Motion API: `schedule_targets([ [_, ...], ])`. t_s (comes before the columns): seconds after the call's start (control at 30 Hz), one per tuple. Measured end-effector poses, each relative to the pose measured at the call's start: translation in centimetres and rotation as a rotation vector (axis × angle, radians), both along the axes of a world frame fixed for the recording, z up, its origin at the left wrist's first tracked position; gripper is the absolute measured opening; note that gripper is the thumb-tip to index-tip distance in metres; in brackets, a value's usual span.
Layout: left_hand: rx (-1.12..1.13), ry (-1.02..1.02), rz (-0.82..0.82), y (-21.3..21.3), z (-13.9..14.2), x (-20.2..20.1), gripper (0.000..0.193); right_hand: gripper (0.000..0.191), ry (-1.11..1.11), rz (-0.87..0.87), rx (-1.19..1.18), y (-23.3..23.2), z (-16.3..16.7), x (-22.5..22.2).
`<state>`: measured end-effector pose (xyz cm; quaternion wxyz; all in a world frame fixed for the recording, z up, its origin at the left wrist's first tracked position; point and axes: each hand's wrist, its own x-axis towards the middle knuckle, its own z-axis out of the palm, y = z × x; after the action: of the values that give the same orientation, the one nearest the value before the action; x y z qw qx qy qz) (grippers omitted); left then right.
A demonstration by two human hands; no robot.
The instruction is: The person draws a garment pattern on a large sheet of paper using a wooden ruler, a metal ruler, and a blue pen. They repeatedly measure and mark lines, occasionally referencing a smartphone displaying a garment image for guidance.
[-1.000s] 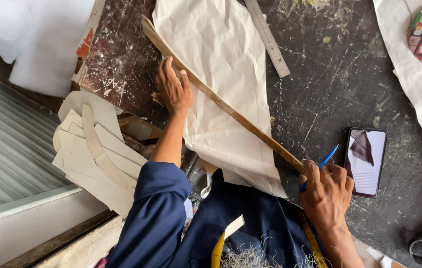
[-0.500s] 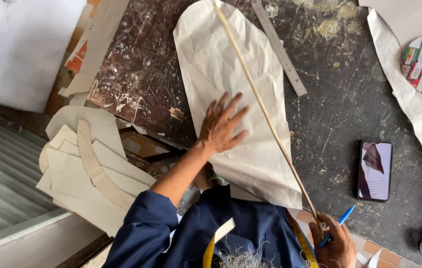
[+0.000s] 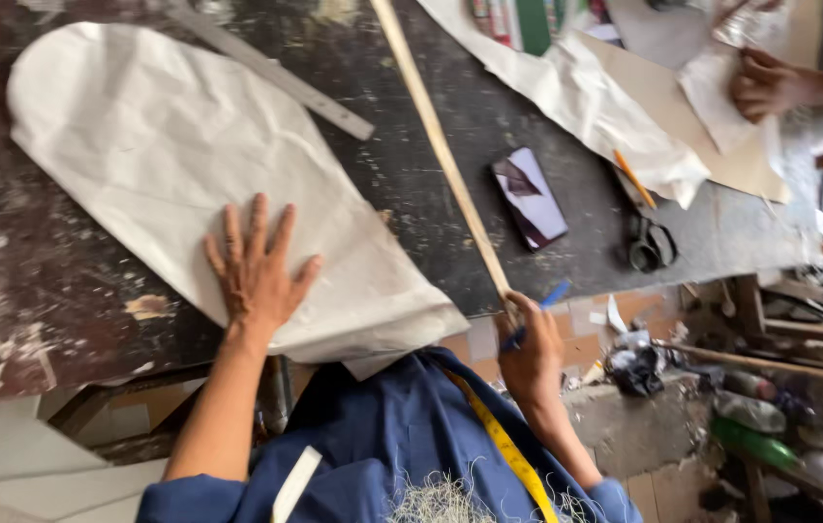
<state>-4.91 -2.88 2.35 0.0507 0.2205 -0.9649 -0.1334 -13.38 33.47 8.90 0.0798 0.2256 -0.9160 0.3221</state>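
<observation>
One pale rounded paper pattern (image 3: pixel 198 184) lies on the dark worktop (image 3: pixel 34 291), reaching its near edge. The left hand (image 3: pixel 257 271) presses flat on it, fingers spread, holding nothing. The right hand (image 3: pixel 531 353), just off the near edge, has its grip closed around one long wooden stick (image 3: pixel 441 155) and one blue pen (image 3: pixel 542 305). One metal ruler (image 3: pixel 276 73), one phone (image 3: pixel 530 197) and one pair of scissors (image 3: pixel 649 242) lie nearby.

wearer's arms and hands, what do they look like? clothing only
Both hands, the left hand and the right hand, are bare: no gloves, rings or watch visible. Forearms are uncovered; blue sleeves start near the elbows. A yellow measuring tape hangs over the blue garment.
</observation>
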Motion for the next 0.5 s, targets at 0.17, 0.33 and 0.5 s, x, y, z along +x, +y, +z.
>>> schedule_targets([
  [0.17,0.044,0.02,0.024,1.0,-0.1,-0.3,0.077,0.032,-0.027,0.156,-0.043,-2.6,-0.3,-5.1],
  [0.33,0.076,0.012,0.165,3.5,-0.2,-1.9,0.078,0.046,0.122,0.236,0.112,1.7,0.3,-14.3],
  [0.5,-0.048,0.088,0.217,5.7,-1.1,-3.3,0.075,0.09,-0.207,0.491,0.281,5.2,0.2,-25.0],
])
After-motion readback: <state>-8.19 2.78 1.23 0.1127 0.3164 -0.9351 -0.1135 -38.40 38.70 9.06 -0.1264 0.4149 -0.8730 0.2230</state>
